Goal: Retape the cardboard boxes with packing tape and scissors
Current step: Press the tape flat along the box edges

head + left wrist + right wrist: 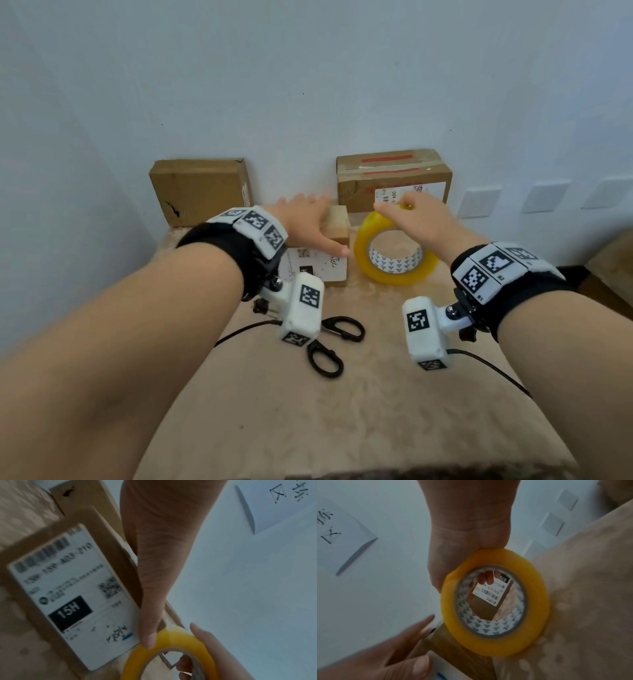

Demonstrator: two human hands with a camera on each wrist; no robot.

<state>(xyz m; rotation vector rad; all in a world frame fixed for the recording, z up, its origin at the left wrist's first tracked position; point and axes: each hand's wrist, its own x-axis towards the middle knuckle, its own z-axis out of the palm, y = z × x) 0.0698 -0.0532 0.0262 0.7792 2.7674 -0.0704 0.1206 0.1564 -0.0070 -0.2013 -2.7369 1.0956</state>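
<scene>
A small cardboard box (337,224) with a white shipping label (72,595) lies flat on the beige cloth. My left hand (305,219) rests on it with the fingers straight and the thumb (149,635) stretched along its right edge. Just right of the box a yellow packing tape roll (363,246) stands tilted on the cloth. My right hand (414,216) grips its top edge, with fingers reaching into the core (488,580). Black-handled scissors (360,331) lie nearer me between my wrists, their blades hidden behind the left wrist camera.
Two bigger cardboard boxes stand against the white wall: a plain one (200,190) at back left and one with red tape and a label (394,171) at back right. Wall plates (479,202) sit to the right. The beige cloth (308,411) extends toward me.
</scene>
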